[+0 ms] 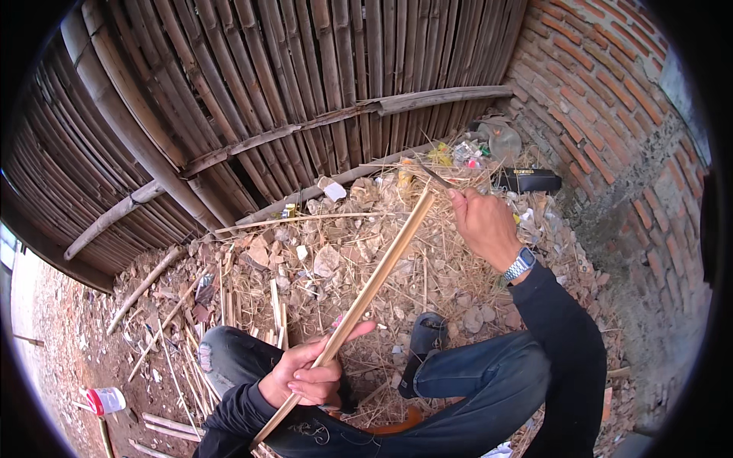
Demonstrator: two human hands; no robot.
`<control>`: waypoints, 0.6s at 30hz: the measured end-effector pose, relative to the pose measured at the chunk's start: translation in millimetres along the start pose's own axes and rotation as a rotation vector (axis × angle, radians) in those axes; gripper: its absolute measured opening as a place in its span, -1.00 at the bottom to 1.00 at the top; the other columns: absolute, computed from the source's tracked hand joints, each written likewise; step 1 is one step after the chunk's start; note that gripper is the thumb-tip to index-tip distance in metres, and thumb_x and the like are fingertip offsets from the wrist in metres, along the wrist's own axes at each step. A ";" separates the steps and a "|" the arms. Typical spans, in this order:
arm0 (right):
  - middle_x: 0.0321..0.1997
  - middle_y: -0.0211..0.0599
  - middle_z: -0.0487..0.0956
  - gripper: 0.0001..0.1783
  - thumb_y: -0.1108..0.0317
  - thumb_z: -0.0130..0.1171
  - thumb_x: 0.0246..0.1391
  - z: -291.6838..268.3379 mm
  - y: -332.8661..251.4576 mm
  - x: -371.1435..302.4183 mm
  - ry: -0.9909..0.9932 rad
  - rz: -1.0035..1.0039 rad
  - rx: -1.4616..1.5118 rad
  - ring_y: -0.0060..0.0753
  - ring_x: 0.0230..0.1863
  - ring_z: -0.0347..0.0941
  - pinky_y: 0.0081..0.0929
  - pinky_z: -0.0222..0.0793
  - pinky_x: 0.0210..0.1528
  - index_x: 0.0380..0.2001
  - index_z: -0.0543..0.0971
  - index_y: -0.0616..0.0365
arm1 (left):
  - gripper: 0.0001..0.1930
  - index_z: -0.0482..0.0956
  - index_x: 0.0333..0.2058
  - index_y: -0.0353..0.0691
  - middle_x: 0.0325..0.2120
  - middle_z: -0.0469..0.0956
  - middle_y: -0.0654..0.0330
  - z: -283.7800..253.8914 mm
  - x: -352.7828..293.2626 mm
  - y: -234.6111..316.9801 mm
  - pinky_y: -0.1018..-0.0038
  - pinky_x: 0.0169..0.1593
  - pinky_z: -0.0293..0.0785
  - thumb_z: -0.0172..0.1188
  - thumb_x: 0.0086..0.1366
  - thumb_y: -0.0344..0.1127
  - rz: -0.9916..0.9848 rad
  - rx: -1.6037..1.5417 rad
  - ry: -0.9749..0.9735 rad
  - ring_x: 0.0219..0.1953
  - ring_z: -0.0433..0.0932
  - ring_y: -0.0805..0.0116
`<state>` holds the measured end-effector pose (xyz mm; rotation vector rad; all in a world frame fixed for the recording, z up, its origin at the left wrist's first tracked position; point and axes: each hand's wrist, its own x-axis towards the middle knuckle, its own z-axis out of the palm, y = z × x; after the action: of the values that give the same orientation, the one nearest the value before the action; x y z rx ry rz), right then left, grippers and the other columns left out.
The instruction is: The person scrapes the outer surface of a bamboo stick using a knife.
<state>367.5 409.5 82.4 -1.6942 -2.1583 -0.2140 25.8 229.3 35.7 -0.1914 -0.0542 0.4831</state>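
A long split bamboo strip (pixel 382 269) slants from my lap up toward the far right, its pale inner side showing. My left hand (pixel 311 374) is wrapped round its lower part, with the index finger stretched out past the strip. In my right hand (pixel 486 227), closed, is a knife (pixel 434 175); its narrow dark blade points up and left, close by the strip's far end. The fist hides its handle. I cannot tell whether blade and strip touch. A metal-banded watch (pixel 520 264) is on my right wrist.
Behind stands a bamboo-pole fence (pixel 328 69); a brick wall (pixel 603 99) rises at the right. Stones, straw and litter cover the ground. A black case (pixel 528 180) lies near the wall. More bamboo strips (pixel 279 313) and a red-and-white tub (pixel 105 401) are at the left.
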 end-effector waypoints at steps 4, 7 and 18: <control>-0.72 -0.06 0.49 -0.46 -0.02 0.02 0.45 -22.5 9.8 -3.7 0.141 0.087 0.281 -0.03 -0.65 0.51 -0.10 0.33 -0.54 -0.40 0.58 0.26 | -0.41 -0.27 0.55 0.29 -0.75 0.19 0.38 2.4 9.2 16.1 0.67 -0.75 0.06 -0.31 0.67 -0.11 0.079 -0.079 -0.036 -0.81 0.14 0.61; -0.69 -0.23 0.47 -0.44 -0.12 0.16 0.36 -30.9 -3.9 -10.4 0.100 0.109 0.607 -0.34 -0.66 0.40 -0.22 0.26 -0.56 -0.34 0.59 0.27 | -0.42 -0.26 0.55 0.32 -0.75 0.19 0.38 -7.8 17.1 14.1 0.67 -0.76 0.07 -0.32 0.67 -0.09 0.019 -0.065 0.019 -0.81 0.14 0.61; -0.65 -0.69 0.27 -0.34 0.04 0.50 0.14 -18.9 -42.3 -20.6 -0.227 0.036 0.893 -0.83 -0.58 0.12 -0.64 0.03 -0.56 -0.04 0.50 0.45 | -0.38 -0.16 0.55 0.07 -0.73 0.23 0.33 -20.3 29.8 3.8 0.63 -0.74 0.11 -0.21 0.65 -0.07 0.071 0.265 0.213 -0.80 0.21 0.57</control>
<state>334.8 373.4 96.6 -1.2411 -1.8971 0.8621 52.3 243.1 15.2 0.0164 0.2247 0.5332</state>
